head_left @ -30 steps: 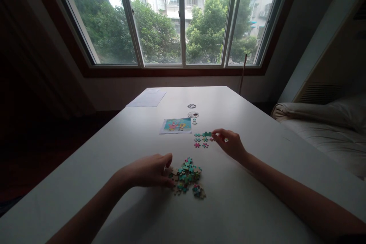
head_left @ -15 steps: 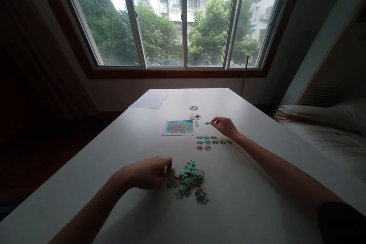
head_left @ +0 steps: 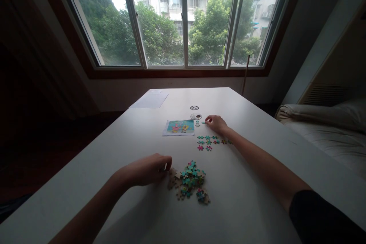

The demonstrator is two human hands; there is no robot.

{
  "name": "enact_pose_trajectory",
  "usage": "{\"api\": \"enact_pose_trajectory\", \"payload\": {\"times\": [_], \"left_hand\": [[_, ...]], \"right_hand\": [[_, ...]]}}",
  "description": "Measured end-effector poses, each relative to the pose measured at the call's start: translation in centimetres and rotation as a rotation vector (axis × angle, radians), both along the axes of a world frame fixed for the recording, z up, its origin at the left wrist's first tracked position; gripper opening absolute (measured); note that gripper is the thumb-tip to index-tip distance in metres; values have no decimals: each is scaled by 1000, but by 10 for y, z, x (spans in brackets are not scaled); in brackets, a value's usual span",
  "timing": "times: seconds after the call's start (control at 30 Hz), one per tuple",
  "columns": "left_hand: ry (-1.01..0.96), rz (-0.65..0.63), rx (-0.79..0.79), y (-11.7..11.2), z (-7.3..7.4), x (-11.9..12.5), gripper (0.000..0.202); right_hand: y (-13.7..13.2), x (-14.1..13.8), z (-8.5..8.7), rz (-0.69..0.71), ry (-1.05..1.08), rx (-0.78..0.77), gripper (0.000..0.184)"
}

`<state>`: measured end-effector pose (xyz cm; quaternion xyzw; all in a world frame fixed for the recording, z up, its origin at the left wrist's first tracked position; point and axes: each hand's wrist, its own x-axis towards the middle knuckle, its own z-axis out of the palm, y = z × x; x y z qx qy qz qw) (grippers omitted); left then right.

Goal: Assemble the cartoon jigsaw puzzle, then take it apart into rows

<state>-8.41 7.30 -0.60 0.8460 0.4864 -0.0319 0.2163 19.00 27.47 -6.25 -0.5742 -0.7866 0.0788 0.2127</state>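
- Puzzle piece (head_left: 203, 122): green; located at the fingertips of the right hand, at the far part of the work area, just right of the two small pieces (head_left: 197, 124).
- Right hand (head_left: 215, 124): thumb and fingers pinching the puzzle piece at its right side. The forearm reaches in from the lower right; a black sleeve (head_left: 320, 215) covers its upper part.
- Left hand (head_left: 153, 168): fingers curled, positioned at the left edge of the loose pile (head_left: 191, 177). Whether it grips a piece cannot be told.
- Loose pile: green, multicoloured and bare tan faces, heaped and overlapping.
- Sorted rows (head_left: 208, 142): three rows between the loose pile and the puzzle piece; mostly green, with pink pieces in the nearest row. The right forearm passes at the right end of the middle row.
- Printed picture (head_left: 180, 127): flat, left of the two small pieces; shows a pink and a yellow cartoon figure.
- Round items (head_left: 196, 116): two, beyond the printed picture.
- White paper (head_left: 149, 99): at the far left of the white table (head_left: 243, 194).
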Motion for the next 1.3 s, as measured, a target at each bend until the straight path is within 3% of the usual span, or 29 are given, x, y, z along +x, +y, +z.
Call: {"api": "enact_pose_trajectory", "payload": {"times": [0.3,0.5,0.7,1.1,1.3], "left_hand": [[-87,57,178,7,-8,17,15],[-164,101,177,10,-12,10,27],[-148,127,97,11,-8,-1,27],[-37,215,154,10,2,-4,24],[-15,214,190,11,-1,-8,19]], "right_hand": [[6,-16,-3,-10,-9,-19,21],[5,-14,-1,-1,-16,-24,22],[2,-12,1,8,-19,-31,22],[7,-15,2,-11,0,-37,22],[-1,-16,7,1,23,-6,21]]}}
